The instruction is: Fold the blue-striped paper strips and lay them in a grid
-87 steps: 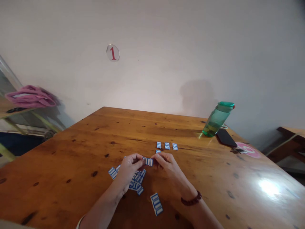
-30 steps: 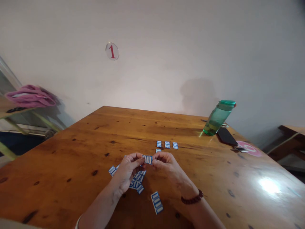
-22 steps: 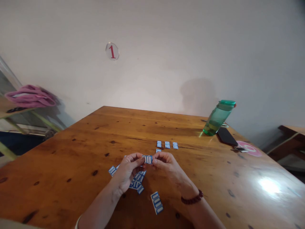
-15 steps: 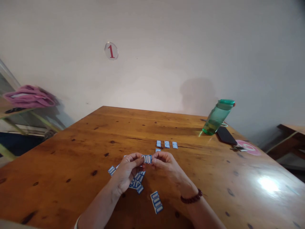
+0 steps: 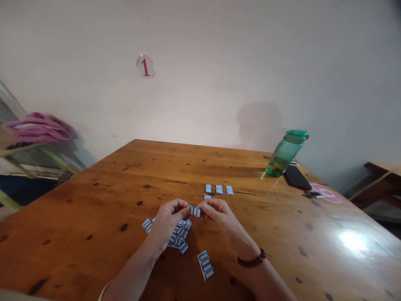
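Note:
A small blue-and-white striped card (image 5: 194, 211) is held up between my two hands over the table. My left hand (image 5: 171, 219) pinches its left end between thumb and fingers. At the card's right end, the thumb and forefinger of my right hand (image 5: 217, 212) are closed together on its edge. Below and partly behind my left hand lies a loose pile of similar cards (image 5: 180, 236). A single card (image 5: 206, 266) rests nearer to me, between my forearms. Beyond my hands, three cards (image 5: 219, 190) lie in a row, with another card (image 5: 207, 197) partly hidden under the left one.
The wooden table (image 5: 94, 200) reaches to the white wall. At its right side stand a green bottle (image 5: 286, 154), a dark phone-like slab (image 5: 297, 178), keys (image 5: 313, 194) and a pink disc (image 5: 328, 194). A pink cloth (image 5: 37, 126) lies on a bench at far left.
The held card has tilted slightly, its right end lower, and my left hand has shifted a little, uncovering more of the pile. The cards on the table have not moved.

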Action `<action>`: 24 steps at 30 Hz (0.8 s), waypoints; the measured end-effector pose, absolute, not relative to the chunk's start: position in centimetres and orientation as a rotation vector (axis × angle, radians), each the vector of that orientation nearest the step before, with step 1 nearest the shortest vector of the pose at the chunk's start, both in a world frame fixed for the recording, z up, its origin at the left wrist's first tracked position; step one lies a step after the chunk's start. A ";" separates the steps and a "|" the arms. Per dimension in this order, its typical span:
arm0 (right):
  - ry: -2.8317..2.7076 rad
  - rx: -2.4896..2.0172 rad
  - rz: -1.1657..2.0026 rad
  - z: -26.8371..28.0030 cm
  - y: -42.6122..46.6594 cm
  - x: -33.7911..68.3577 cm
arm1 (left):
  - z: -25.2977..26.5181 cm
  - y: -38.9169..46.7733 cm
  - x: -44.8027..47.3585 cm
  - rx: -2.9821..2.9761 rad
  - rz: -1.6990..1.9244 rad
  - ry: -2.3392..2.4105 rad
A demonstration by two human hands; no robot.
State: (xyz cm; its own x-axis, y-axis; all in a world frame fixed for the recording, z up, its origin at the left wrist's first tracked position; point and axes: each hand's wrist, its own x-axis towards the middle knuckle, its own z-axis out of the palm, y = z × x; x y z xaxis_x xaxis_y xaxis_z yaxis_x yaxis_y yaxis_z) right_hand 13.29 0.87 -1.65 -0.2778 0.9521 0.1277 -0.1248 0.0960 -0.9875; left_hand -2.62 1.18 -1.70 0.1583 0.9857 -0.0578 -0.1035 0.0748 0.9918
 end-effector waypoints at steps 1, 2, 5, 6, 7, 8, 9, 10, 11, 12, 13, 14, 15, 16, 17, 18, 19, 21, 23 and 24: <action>-1.418 -0.936 1.332 -1.7 0.9 13.3 | -1.6 1.1 -2.6 1.284 1.126 1.110; -1.460 -0.975 1.287 -1.7 0.9 13.3 | -1.6 1.1 -2.5 1.408 1.150 1.165; -1.622 -1.053 1.129 -2.1 1.1 13.5 | -1.4 0.8 -2.3 1.637 1.173 1.248; -1.674 -1.076 1.065 -2.2 1.1 13.5 | -1.4 0.8 -2.3 1.667 1.173 1.252; -1.720 -1.098 1.000 -2.4 1.2 13.5 | -1.5 0.8 -2.2 1.682 1.171 1.250; -1.755 -1.118 0.940 -2.5 1.2 13.5 | -1.6 0.8 -2.2 1.677 1.180 1.245; -1.773 -1.134 0.900 -2.5 1.2 13.5 | -1.8 0.8 -2.1 1.647 1.195 1.232; -1.766 -1.144 0.886 -2.6 1.2 13.4 | -1.9 0.8 -2.0 1.592 1.214 1.211; -1.733 -1.147 0.895 -2.6 1.2 13.2 | -2.1 0.9 -1.9 1.519 1.225 1.185; -1.677 -1.144 0.920 -2.6 1.2 13.1 | -2.2 1.0 -1.9 1.437 1.222 1.158; -1.608 -1.136 0.957 -2.7 1.2 12.9 | -2.3 1.0 -1.8 1.354 1.207 1.135; -1.537 -1.123 0.997 -2.7 1.2 12.7 | -2.4 1.1 -1.7 1.280 1.186 1.119; -1.474 -1.111 1.033 -2.8 1.2 12.5 | -2.4 1.1 -1.6 1.223 1.165 1.111; -1.424 -1.102 1.060 -2.8 1.1 12.3 | -2.4 1.2 -1.5 1.181 1.157 1.111; -1.391 -1.098 1.077 -2.9 1.1 12.1 | -2.4 1.2 -1.4 1.151 1.159 1.115; -1.373 -1.096 1.089 -2.9 1.1 12.0 | -2.4 1.2 -1.4 1.131 1.173 1.119; -1.367 -1.096 1.096 -3.0 1.1 11.9 | -2.4 1.2 -1.4 1.124 1.189 1.125; -1.372 -1.088 1.101 -3.0 1.0 11.8 | -2.4 1.2 -1.5 1.138 1.205 1.141; -1.380 -1.079 1.107 -3.1 1.0 11.9 | -2.5 1.3 -1.6 1.174 1.198 1.157; -1.381 -1.082 1.105 -3.1 1.1 12.0 | -2.5 1.3 -1.7 1.193 1.191 1.163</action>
State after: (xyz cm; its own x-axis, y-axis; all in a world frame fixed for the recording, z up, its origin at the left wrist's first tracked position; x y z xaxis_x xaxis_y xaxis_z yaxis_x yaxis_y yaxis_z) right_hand 11.98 1.05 -3.11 -0.0785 0.9821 0.1711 0.0483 0.1752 -0.9833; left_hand -1.67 1.31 -2.53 0.0356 0.9993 -0.0106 -0.0338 0.0118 0.9994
